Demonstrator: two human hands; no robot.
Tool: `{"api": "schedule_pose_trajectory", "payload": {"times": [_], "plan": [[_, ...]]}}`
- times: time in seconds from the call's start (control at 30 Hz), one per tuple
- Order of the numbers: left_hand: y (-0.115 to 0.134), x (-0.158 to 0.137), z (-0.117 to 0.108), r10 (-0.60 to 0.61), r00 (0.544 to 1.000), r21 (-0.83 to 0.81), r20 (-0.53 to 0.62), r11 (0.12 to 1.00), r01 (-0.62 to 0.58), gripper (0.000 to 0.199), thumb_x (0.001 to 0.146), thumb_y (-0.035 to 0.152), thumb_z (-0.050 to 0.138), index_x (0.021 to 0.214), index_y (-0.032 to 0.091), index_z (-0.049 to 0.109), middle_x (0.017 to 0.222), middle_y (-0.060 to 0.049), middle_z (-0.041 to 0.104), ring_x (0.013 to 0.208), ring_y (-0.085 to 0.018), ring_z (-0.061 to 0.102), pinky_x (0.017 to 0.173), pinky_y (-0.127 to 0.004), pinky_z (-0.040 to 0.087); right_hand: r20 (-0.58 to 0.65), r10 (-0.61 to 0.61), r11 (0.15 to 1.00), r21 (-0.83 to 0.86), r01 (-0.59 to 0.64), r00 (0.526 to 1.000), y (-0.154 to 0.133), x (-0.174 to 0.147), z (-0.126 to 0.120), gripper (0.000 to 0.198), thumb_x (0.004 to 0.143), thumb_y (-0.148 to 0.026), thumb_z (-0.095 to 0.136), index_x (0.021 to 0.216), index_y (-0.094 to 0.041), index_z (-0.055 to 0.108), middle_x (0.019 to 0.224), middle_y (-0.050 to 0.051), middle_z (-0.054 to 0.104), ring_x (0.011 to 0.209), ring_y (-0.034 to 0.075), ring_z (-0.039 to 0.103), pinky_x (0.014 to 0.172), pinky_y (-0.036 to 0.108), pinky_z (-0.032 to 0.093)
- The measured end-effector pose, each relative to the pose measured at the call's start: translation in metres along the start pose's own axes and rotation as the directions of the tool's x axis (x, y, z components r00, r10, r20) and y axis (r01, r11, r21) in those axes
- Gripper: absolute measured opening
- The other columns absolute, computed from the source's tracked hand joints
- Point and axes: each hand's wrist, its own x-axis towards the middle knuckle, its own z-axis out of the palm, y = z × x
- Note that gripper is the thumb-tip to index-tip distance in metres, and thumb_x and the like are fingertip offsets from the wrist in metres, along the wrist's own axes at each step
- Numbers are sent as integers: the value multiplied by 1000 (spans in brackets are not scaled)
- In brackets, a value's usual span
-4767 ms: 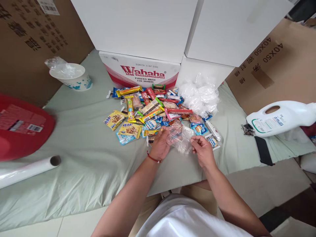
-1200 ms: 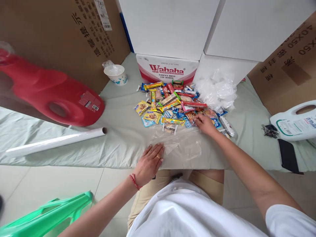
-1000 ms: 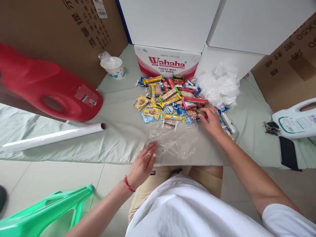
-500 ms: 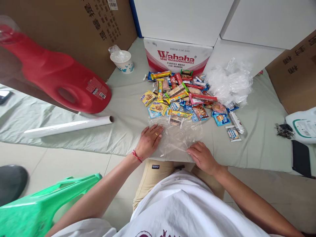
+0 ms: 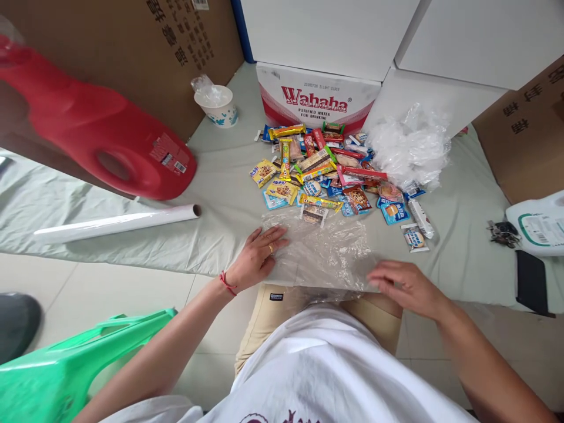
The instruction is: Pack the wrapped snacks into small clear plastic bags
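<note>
A crinkled clear plastic sheet (image 5: 317, 252) lies spread over the table's front edge, its near part hanging above my lap. My left hand (image 5: 259, 252) rests on its left side, fingers stretched and flat. At the right side, my right hand (image 5: 408, 285) has its thumb and fingers pinched together on the sheet's edge, slightly blurred by motion. Just beyond the sheet is a heap of wrapped snacks (image 5: 317, 164), with yellow, red and blue packs. One small clear-wrapped biscuit (image 5: 314, 215) touches or overlaps the sheet's far edge.
A heap of clear plastic bags (image 5: 409, 147) sits right of the snacks, before white boxes. On the left are a red jug (image 5: 118, 141), a white roll (image 5: 118, 223) and a paper cup (image 5: 222, 111). A black phone-like object (image 5: 531, 282) and white jug (image 5: 540, 226) stand right.
My right hand has moved right, and the plastic sheet is spread wider, with its near part now over my lap. My left hand has shifted slightly left and stays flat.
</note>
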Motion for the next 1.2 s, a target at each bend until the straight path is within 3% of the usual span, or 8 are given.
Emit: {"api": "schedule_pose_trajectory", "payload": {"times": [0.13,0.3,0.43,0.57,0.77,0.9,1.03,1.2], "plan": [[7,3,0,-3,1000,-94,28,996,6,57,71,8,49,118,29,75,156,-3,57,153,-27,42,129,-60,21,-324,-77,985,-169,22,943,1,48,9,30,105,-37,51,120,-28,75,111,9,76,103,26,68,92,45,57],[12,12,5,-25,998,-216,-64,976,10,35,80,14,47,98,28,74,147,-6,65,150,-26,47,129,-60,23,-198,-129,882,-470,21,972,26,77,57,53,106,-40,49,157,-24,49,165,11,44,154,32,36,126,60,29],[18,23,17,-141,967,-78,-213,989,127,36,99,33,44,124,28,70,149,-11,63,147,-29,49,128,-64,13,-271,-8,822,-550,-148,963,39,56,86,56,109,-41,41,163,-25,39,167,10,40,155,33,34,125,62,25],[17,38,26,-103,976,86,-190,989,121,46,104,39,41,146,30,59,159,-12,52,151,-33,43,126,-68,-3,-347,49,809,-536,-241,937,37,40,90,53,109,-37,40,160,-25,43,165,10,44,153,33,38,123,64,27],[-6,49,19,-3,994,163,-106,986,20,51,104,40,44,154,32,51,165,-12,43,154,-34,40,127,-66,4,-371,93,872,-418,-255,924,46,49,36,35,106,-36,46,120,-22,75,124,12,75,116,30,65,100,48,51],[-10,48,19,27,993,176,-119,984,-5,52,104,40,43,155,33,50,165,-11,43,154,-33,40,128,-64,3,-562,103,849,-380,-367,820,52,100,-29,34,104,-37,47,110,-21,76,99,11,77,88,27,67,79,40,52],[-8,48,21,33,994,224,-109,975,-8,52,106,41,40,157,32,47,166,-10,41,154,-33,39,128,-64,3,-510,73,780,-506,-367,857,44,190,-77,34,102,-36,51,119,-18,74,109,14,74,103,32,63,87,41,48],[-6,47,17,21,998,324,-53,946,-3,56,108,48,33,160,29,42,169,-8,36,157,-30,35,129,-64,4,-339,268,643,-633,-430,902,35,281,-88,36,99,-39,57,119,-14,73,125,20,68,122,37,53,93,43,46]]}}
